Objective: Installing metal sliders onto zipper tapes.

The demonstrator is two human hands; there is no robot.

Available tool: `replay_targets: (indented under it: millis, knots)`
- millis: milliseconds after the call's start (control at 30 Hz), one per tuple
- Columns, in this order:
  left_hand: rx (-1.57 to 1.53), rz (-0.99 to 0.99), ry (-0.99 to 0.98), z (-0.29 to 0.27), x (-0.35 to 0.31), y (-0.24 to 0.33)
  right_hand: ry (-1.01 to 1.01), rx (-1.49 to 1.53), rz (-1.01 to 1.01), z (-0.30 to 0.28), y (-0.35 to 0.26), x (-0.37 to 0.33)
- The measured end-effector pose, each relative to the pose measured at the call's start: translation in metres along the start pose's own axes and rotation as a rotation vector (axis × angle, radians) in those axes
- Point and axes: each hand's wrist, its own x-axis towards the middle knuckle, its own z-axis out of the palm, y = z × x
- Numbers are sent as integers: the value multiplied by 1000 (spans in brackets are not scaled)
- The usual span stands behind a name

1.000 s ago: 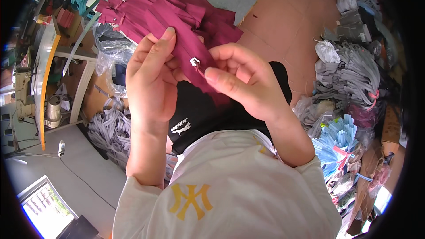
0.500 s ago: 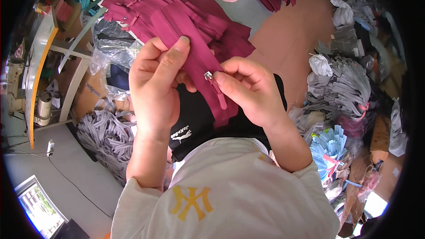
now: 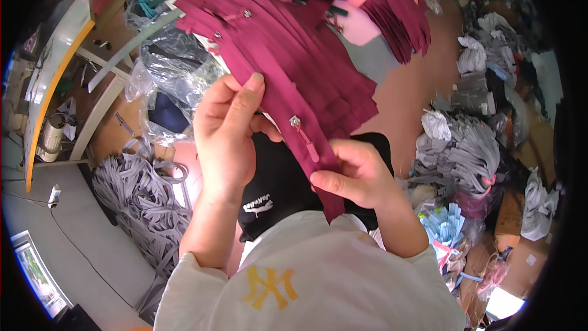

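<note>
A maroon zipper (image 3: 278, 97) stretches slantwise between my two hands above my lap. My left hand (image 3: 229, 132) grips its upper part, with the thumb on top and the fingers underneath. Farther down, my right hand (image 3: 358, 175) pinches the tape near its lower end, which hangs over my shirt. Between the hands sits a silver slider (image 3: 295, 122) with a maroon pull tab (image 3: 312, 150) dangling from it. Just beyond lies a layered pile of maroon zippers (image 3: 334, 70), some with silver sliders showing. Parts of the fingers are hidden behind the tape.
A maroon bundle (image 3: 401, 21) with a pink tie lies at the back. Clear plastic bags (image 3: 174, 55) and heaped grey strips (image 3: 141, 202) are on the left, beside an orange-edged table (image 3: 58, 98). Grey bundles (image 3: 459, 147), light blue strips (image 3: 442, 227) and a cardboard box (image 3: 527, 260) sit right.
My right hand has left the slider and moved down to the zipper's lower end. The slider and pull tab now show uncovered. My left hand keeps its hold; the whole view has shifted slightly.
</note>
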Motion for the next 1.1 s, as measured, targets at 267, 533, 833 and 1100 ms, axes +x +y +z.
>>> replay_targets:
  millis: [267, 533, 833, 1100]
  knots:
    - [394, 276, 152, -29, 97, 42, 255, -235, 70, -11, -51, 58]
    - [1032, 784, 287, -82, 152, 13, 572, -1114, -571, -30, -17, 78]
    - [1513, 666, -154, -55, 192, -3, 388, -1327, -637, -24, 8, 76]
    - [1636, 561, -243, -63, 205, -4, 264, -1193, -557, -53, -15, 64]
